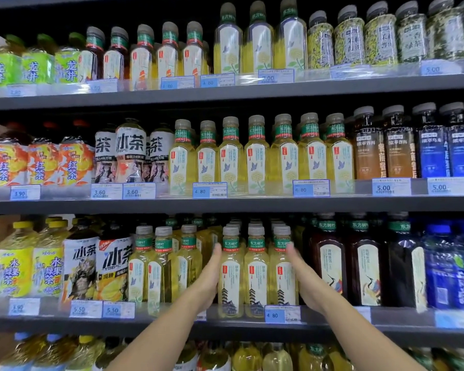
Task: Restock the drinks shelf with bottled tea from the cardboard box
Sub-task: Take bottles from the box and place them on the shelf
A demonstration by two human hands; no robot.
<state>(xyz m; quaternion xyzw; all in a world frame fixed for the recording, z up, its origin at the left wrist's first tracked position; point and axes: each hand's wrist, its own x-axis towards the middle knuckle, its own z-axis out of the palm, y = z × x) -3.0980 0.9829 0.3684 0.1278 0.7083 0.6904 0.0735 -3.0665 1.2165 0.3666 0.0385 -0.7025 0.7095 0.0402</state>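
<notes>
Dark grey store shelving fills the view, stacked tier on tier with bottled drinks behind blue price tags. On the third shelf point(225, 326) down, a row of three pale-yellow tea bottles point(256, 274) with pagoda labels stands upright at the front edge, more of the same lined up behind them. The left hand point(208, 279) lies flat against the outer side of the leftmost bottle and the right hand point(304, 279) against the rightmost, fingers straight, palms facing inward, bracketing the trio between them without curling round any bottle.
</notes>
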